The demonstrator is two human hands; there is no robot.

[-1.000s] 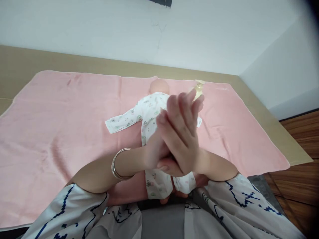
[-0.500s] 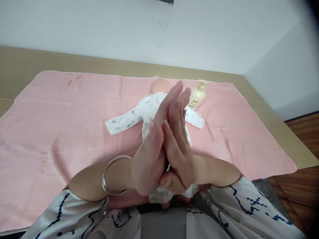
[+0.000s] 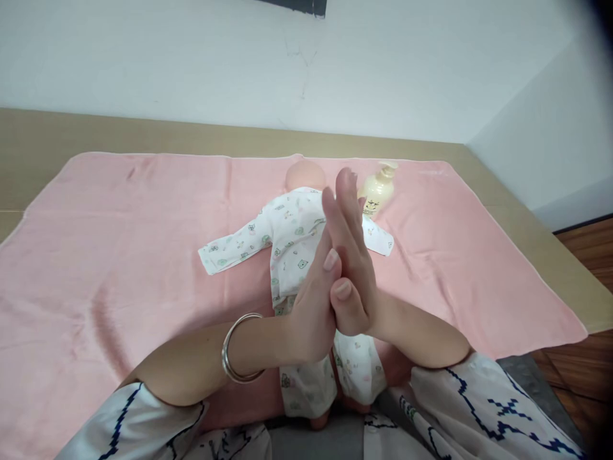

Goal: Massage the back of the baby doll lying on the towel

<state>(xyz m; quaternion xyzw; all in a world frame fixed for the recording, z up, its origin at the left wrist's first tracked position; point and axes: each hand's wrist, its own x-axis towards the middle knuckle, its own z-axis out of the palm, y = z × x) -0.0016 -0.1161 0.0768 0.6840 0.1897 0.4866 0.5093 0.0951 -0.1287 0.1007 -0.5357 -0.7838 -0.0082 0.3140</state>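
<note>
Left hand [image 3: 313,313] and right hand [image 3: 357,275] met palm to palm over a doll [image 3: 297,255].
From the left, a pink blanket [image 3: 158,217] lay spread; a silver bangle [image 3: 226,351] circled the left wrist; the doll, in patterned white clothes, lay mid-blanket with arms outstretched, partly hidden behind the hands; both hands' fingers were released, extended upward; a cream pump bottle [image 3: 379,189] was near the doll's right-side sleeve; beyond, the surface [image 3: 531,239] showed.

The pump bottle [image 3: 379,189] bears small dark print [image 3: 371,206], too tiny to read.
</note>
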